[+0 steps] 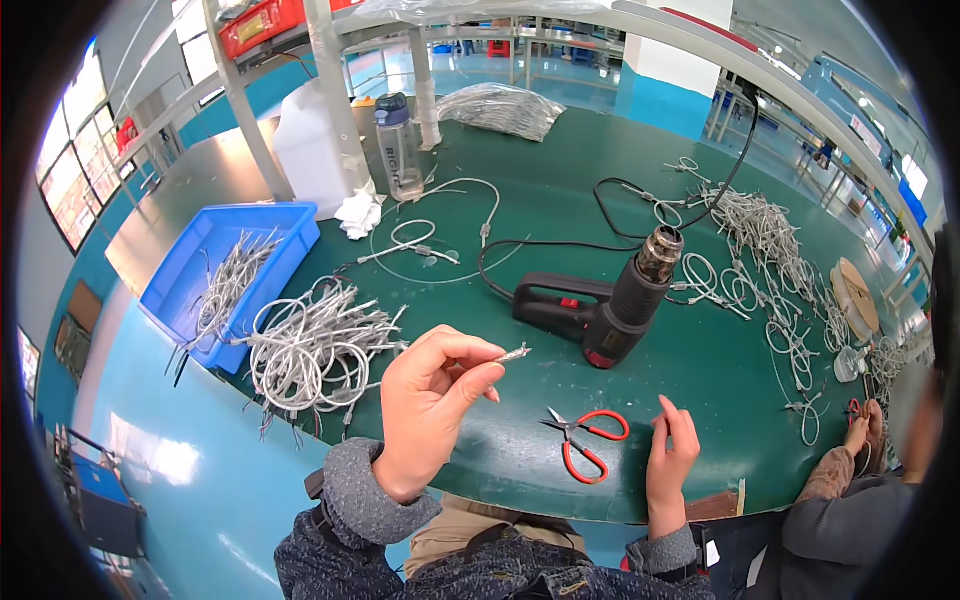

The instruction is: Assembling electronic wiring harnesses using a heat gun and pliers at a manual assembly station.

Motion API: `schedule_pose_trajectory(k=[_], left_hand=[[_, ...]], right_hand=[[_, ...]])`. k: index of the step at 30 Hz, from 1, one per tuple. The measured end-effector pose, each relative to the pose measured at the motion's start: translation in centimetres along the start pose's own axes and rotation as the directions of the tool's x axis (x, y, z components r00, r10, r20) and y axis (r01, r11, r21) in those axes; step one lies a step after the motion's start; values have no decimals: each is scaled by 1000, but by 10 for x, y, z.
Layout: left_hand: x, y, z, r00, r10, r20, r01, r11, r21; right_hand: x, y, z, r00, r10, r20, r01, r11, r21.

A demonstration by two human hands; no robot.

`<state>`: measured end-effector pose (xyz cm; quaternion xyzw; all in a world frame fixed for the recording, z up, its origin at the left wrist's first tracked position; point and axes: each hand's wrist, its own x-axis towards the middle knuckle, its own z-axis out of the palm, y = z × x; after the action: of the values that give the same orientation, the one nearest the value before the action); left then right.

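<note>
My left hand [432, 405] is raised over the green table, thumb and forefinger pinching a short grey cable piece [515, 354]. Its tip looks frayed, and the fingers hide the rest of it. Near the table's front edge, my right hand [674, 455] holds nothing, its fingers apart and slightly bent. Between the two hands lie red-handled scissors [585, 440] with their blades spread. A black heat gun [610, 315] rests beyond them, its nozzle pointing up. To the left of my left hand is a heap of grey looped cables [318, 350].
A blue tray [300, 232] with more cables stands at the left. Behind are a bottle [398, 150], a white jug [312, 140] and a plastic-wrapped bundle [500, 108]. Cables [760, 230] and a spool [854, 300] lie at the right, where a co-worker's hands [862, 432] work.
</note>
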<state>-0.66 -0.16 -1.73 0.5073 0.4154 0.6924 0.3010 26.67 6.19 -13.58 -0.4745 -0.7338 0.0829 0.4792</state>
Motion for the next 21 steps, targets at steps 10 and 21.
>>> schedule_pose_trajectory(k=[10,21], left_hand=[[-20,39,-29,972,214,-101,-167,923,347],[37,-32,-198,965,255,59,-128,262,957]], right_hand=[[-3,-1,3,1000,13,15,-13,1000,11],[-3,-3,3,1000,-1,13,1,999,53]])
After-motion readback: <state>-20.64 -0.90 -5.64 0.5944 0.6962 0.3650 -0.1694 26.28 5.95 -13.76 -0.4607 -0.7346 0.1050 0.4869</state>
